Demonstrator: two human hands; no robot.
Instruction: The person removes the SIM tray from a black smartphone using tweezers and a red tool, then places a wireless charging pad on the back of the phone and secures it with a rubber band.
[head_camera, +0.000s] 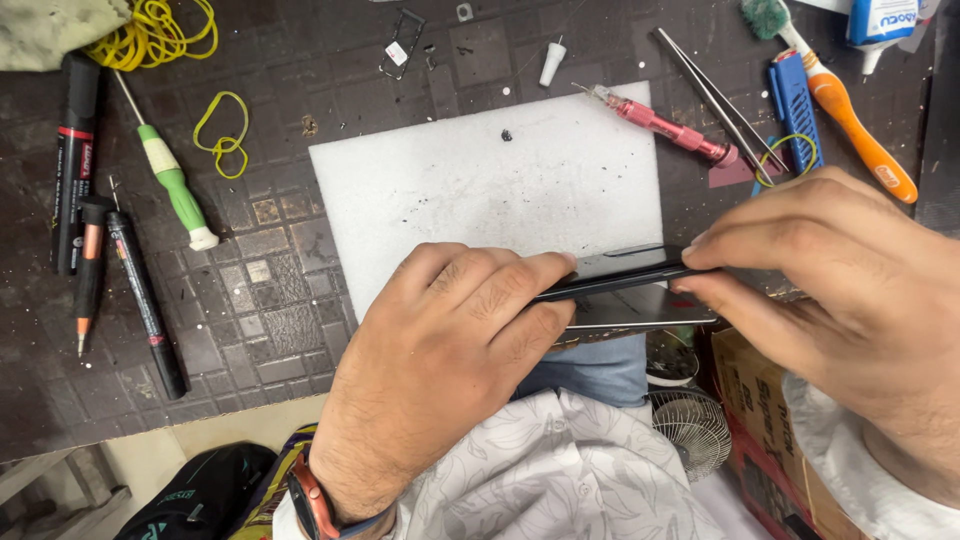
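Note:
A slim black smartphone (625, 277) is held edge-on above the near edge of a white foam pad (480, 185). My left hand (440, 360) grips its left end with fingers wrapped over the top. My right hand (830, 270) pinches its right end between thumb and fingertips. A thin flat panel (640, 310) shows just under the phone, partly hidden by both hands.
On the dark worn bench lie a green-handled screwdriver (170, 175), black markers (75, 150), yellow rubber bands (222, 135), a pink screwdriver (665, 125), metal tweezers (715, 95), an orange toothbrush (840, 95) and a blue tool (795, 100). A cardboard box (760, 400) and small fan (690, 425) sit below.

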